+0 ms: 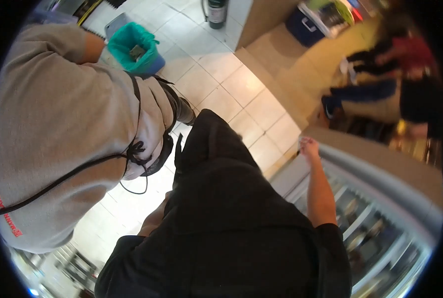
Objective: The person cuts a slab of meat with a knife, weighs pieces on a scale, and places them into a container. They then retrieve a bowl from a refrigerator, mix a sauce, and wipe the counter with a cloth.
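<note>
My right arm reaches forward along the side of a glass-fronted display case [348, 198]. At its end, my right hand [309, 147] is close to the case's top edge, with its fingers drawn together. Something small and pale shows at the fingertips, too blurred to name. Only a piece of my left forearm is visible, beside my black apron [221, 198]; the left hand itself is hidden. The apron fills the middle of the view.
A co-worker in a grey shirt [67, 124] with a dark tied cord stands close on my left. Beyond are a bin [154, 64] with a green liner and a fire extinguisher [216, 12]. People sit past the counter [380, 159], near a dark blue cooler box [303, 27].
</note>
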Demonstrator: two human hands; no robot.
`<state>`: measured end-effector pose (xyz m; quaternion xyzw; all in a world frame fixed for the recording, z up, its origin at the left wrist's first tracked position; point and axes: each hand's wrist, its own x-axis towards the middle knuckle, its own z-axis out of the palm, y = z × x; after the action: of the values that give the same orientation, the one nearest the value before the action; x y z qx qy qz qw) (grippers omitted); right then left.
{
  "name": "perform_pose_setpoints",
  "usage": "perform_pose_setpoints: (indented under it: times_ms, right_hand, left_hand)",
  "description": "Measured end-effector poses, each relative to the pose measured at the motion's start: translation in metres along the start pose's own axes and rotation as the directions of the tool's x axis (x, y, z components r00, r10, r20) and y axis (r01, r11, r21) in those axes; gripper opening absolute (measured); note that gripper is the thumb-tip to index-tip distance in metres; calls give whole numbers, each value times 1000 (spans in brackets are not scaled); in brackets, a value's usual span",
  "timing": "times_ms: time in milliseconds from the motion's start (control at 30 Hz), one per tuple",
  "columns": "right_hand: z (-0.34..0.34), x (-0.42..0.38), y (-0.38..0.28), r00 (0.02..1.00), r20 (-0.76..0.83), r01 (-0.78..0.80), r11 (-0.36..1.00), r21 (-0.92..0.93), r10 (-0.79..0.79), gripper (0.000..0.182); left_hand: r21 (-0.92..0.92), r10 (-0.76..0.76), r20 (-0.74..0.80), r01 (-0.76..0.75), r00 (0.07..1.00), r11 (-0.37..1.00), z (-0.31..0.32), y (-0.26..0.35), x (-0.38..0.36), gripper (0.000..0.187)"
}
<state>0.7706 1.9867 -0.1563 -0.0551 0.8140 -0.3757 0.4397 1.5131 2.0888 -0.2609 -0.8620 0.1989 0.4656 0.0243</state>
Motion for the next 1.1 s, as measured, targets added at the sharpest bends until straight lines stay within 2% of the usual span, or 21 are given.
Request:
perform_pose_setpoints:
  times_ms: [33, 67, 133, 200, 233, 300, 367, 400, 433, 533, 600, 633, 667, 700, 800, 900, 967, 1000, 1067, 1100]
  right_hand:
    - [9, 26, -55, 994, -25, 106, 987, -124, -110, 14]
    - [19, 63, -91, 986, -11, 164, 972, -170, -168, 12]
    - [53, 112, -160, 968, 37, 249, 942, -226, -247, 12]
    - [112, 117, -223, 965, 141, 250, 942, -226, -222, 18]
    - [144, 123, -235, 952, 168, 291, 930, -225, -257, 31]
    - [201, 134, -261, 941, 236, 318, 876, -362, -244, 46]
    - [264, 133, -280, 949, 218, 305, 840, -449, -228, 61]
    - [286, 127, -294, 936, 320, 280, 863, -421, -148, 68]
    - [305, 138, -307, 931, 333, 294, 844, -450, -147, 68]
    - [364, 188, -321, 905, 392, 357, 801, -481, -168, 70]
    - [395, 203, -345, 884, 422, 408, 769, -493, -199, 70]
    - [409, 201, -367, 886, 441, 390, 747, -539, -145, 70]
    - [423, 205, -384, 886, 456, 373, 720, -586, -87, 69]
    - [440, 215, -394, 880, 468, 373, 720, -584, -77, 69]
    - [497, 253, -412, 851, 511, 443, 681, -582, -117, 68]
    - [545, 284, -437, 826, 557, 440, 720, -537, -89, 64]
    - [577, 286, -463, 848, 524, 457, 608, -650, -78, 62]
    - [594, 298, -473, 850, 522, 445, 626, -641, -70, 62]
    - [628, 335, -492, 817, 577, 461, 605, -649, -4, 57]
    - [645, 321, -533, 849, 524, 392, 592, -704, 61, 56]
  left_hand:
    - [-17, -9, -32, 9, 999, 1000, 30, 19, -11, 35]
    - [-34, -18, -63, 16, 998, 999, 60, 37, -23, 35]
    - [-52, -26, -131, 19, 991, 998, 81, 19, -60, 35]
    - [-42, -6, -194, -2, 981, 999, 85, -4, -88, 35]
    - [-23, 7, -218, -13, 976, 1000, 80, 4, -94, 35]
    - [-9, 25, -266, -29, 964, 1000, 84, 80, -70, 34]
    - [-34, 6, -302, -17, 953, 999, 94, 183, -17, 34]
    - [-39, -19, -323, 7, 946, 999, 83, 232, 12, 34]
    - [-26, -38, -353, 31, 935, 999, 53, 278, 47, 34]
    - [60, -40, -485, 79, 874, 995, -101, 391, 156, 34]
    - [128, -16, -559, 105, 829, 986, -199, 434, 200, 34]
    - [161, 0, -589, 117, 808, 980, -238, 437, 209, 34]
    - [196, 17, -616, 133, 787, 971, -263, 390, 188, 33]
    - [233, 35, -641, 151, 767, 961, -276, 378, 171, 33]
    - [348, 114, -706, 202, 699, 915, -326, 384, 138, 33]
    - [467, 227, -741, 242, 632, 850, -329, 423, 88, 33]
    - [544, 321, -752, 267, 576, 795, -320, 455, 37, 33]
    - [585, 370, -748, 283, 551, 760, -343, 494, 34, 33]
    - [547, 451, -754, 77, 479, 833, -331, 521, 9, 43]
    - [367, 347, -721, -94, 600, 925, -331, 513, 9, 45]
